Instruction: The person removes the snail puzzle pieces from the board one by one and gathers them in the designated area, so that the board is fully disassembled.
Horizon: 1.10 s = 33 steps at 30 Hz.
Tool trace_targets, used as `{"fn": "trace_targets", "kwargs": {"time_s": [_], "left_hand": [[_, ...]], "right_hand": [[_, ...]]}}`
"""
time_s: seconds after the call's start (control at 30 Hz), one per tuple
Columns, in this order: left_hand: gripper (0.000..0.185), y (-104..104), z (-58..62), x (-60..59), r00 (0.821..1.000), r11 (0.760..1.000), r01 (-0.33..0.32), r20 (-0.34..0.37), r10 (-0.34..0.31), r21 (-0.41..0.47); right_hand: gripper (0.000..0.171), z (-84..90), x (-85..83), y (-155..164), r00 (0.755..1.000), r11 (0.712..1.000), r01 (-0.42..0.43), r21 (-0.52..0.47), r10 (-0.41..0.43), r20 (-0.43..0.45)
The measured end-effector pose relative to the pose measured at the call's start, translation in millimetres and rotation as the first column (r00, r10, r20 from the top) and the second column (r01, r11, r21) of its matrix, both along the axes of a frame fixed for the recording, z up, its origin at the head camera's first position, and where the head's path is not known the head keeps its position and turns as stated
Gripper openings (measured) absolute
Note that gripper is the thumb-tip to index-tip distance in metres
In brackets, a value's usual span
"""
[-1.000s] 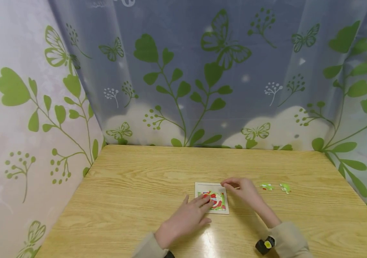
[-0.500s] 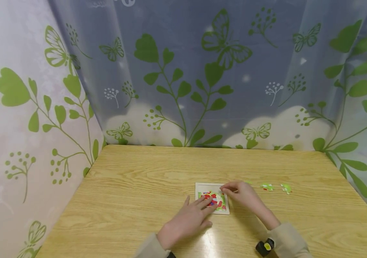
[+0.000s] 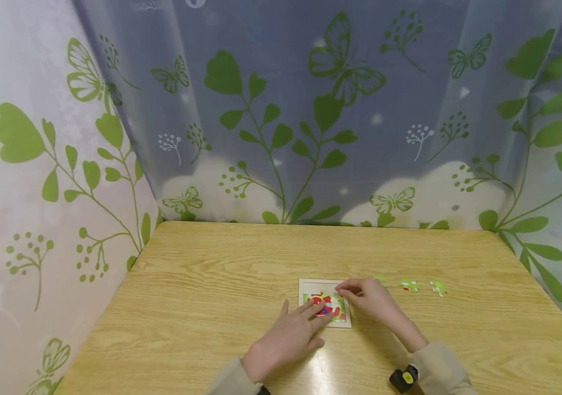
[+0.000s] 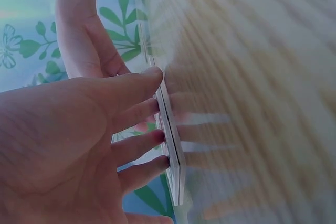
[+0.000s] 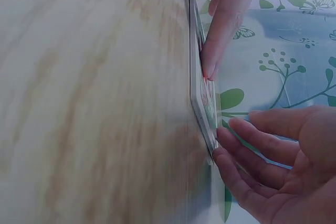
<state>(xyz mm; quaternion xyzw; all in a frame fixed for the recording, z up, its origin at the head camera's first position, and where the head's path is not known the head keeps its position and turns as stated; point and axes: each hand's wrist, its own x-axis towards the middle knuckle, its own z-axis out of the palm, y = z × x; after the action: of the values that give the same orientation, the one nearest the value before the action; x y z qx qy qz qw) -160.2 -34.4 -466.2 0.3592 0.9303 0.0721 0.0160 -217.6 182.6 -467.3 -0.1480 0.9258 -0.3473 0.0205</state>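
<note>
A small square puzzle board (image 3: 316, 286) with a pale frame lies on the table, with a red, green and white picture in it. My left hand (image 3: 285, 341) rests on its lower left, fingers spread and fairly straight across the picture. In the left wrist view, the fingertips touch the board's edge (image 4: 171, 150) and face. At the board's upper right my right hand (image 3: 372, 299) has thumb and forefinger together, pinching what seems to be a puzzle piece, mostly hidden by the fingertips. The right wrist view shows those curled fingers (image 5: 247, 153) at the board's edge.
Three loose green puzzle pieces lie right of the board: one partly behind my right hand (image 3: 380, 280), one in the middle (image 3: 409, 286) and one farthest right (image 3: 438, 288). The wooden table (image 3: 211, 274) meets a patterned curtain (image 3: 281, 164) at the back.
My right hand has moved slightly down and left, from the board's top right corner onto its upper right part. My left hand stays on the board, with a small shift of its fingers.
</note>
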Motion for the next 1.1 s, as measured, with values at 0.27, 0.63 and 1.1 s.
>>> {"fn": "trace_targets", "kwargs": {"time_s": [0.27,0.63,1.1], "left_hand": [[0.056,0.4,1.2,-0.5,1.000,1.000,-0.006,0.030,0.006,-0.003],[0.056,0.9,3.9,0.2,1.000,1.000,-0.009,0.028,0.010,-0.009],[0.054,-0.2,5.4,1.0,1.000,1.000,0.004,0.015,-0.004,0.009]], "right_hand": [[0.020,0.2,-1.0,-4.4,0.999,0.999,-0.026,-0.029,0.026,0.021],[0.028,-2.2,-0.9,-1.9,0.996,0.992,-0.076,-0.103,0.079,0.028],[0.019,2.1,-2.8,3.4,1.000,0.988,-0.016,-0.156,0.016,-0.002]]}}
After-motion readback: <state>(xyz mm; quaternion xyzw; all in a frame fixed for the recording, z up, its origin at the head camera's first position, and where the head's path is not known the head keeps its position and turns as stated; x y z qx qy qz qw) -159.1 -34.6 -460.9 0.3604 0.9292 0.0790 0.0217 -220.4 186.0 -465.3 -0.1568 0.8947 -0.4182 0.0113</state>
